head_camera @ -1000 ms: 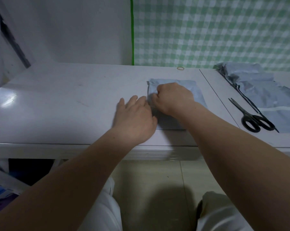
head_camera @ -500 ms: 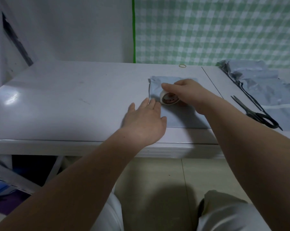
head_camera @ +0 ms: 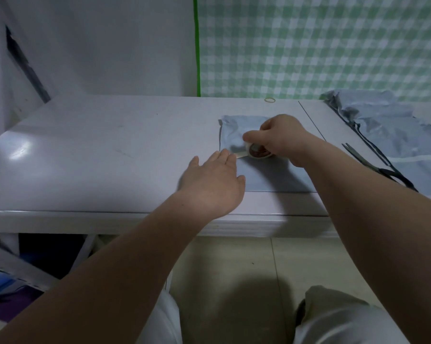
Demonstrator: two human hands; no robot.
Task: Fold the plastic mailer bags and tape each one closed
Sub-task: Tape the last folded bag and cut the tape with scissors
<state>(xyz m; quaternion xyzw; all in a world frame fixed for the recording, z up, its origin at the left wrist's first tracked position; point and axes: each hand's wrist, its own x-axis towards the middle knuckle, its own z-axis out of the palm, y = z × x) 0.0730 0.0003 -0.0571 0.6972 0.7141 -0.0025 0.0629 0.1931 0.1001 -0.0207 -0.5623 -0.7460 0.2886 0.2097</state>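
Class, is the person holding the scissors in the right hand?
No: the right hand grips the tape roll, and the scissors lie untouched on the table.

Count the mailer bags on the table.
2 at least: one folded mailer bag under the right hand holding the tape roll; a crumpled heap at far right, possibly hiding more.

folded grey mailer bag flat on table, tape roll on it

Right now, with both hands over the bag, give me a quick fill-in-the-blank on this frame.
The tape roll is gripped by the ____. The scissors lie to the ____ of the folded mailer bag. Near the back edge of the table lies a rubber ____.
Missing: right hand; right; band.
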